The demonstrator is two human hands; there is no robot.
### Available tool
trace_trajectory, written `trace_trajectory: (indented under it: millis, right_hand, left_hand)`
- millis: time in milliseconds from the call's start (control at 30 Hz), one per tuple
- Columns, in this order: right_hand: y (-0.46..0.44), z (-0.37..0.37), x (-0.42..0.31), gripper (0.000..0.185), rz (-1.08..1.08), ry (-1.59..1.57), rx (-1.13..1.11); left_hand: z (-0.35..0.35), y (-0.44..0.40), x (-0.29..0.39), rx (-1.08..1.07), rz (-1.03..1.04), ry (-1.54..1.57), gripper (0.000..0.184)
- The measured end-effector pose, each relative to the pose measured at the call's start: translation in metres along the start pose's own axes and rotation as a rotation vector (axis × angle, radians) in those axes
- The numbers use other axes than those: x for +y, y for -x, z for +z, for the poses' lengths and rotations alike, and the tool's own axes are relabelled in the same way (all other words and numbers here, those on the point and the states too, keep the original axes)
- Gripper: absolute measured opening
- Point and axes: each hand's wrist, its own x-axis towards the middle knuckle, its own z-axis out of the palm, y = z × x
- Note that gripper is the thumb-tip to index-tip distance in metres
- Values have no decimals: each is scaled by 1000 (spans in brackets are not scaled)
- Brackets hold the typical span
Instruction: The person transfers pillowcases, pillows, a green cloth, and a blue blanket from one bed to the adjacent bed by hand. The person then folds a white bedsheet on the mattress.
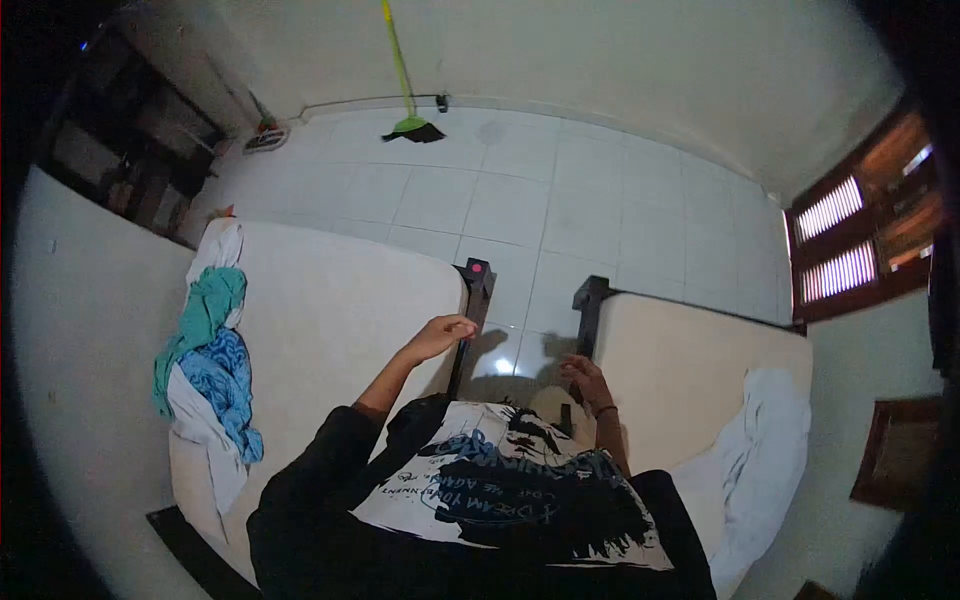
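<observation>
My left hand (440, 338) hangs in the air over the inner edge of the left bed's cream mattress (350, 290), its fingers loosely stretched and nothing seen in them. Close to it stands the dark bed post (478, 275) with a pink dot on top. Lower in the gap between the two beds is my right hand (583, 378), with its fingers apart and no object visible in it. A dark band circles that wrist. The right bed's dark corner post (594, 290) and mattress (660, 370) are nearest to this hand.
Green cloth (212, 303) and blue patterned cloth (222, 375) lie along the left bed's far side. A white sheet (760, 440) is bunched on the right bed. A green broom (412, 126) leans against the back wall over white floor tiles (505, 205). Wooden shutters (840, 240) are at right.
</observation>
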Motion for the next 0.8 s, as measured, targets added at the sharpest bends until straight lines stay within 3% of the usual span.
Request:
trace_trajectory:
  millis: [233, 400, 500, 667, 800]
  right_hand:
    - [-124, -38, -42, 30, -13, 83, -73]
    - [-236, -80, -64, 31, 9, 155, -199]
    - [-292, -87, -119, 29, 55, 138, -254]
    - [-380, -73, -200, 28, 85, 218, -373]
    - [-422, -19, -234, 31, -62, 148, -520]
  left_hand:
    - [-46, -57, 28, 377, -118, 235, 31]
    - [-80, -119, 48, 464, -95, 206, 28]
    - [-102, -148, 74, 537, -103, 259, 27]
    - [-128, -180, 94, 651, -59, 302, 28]
    - [-146, -172, 93, 719, -29, 331, 27]
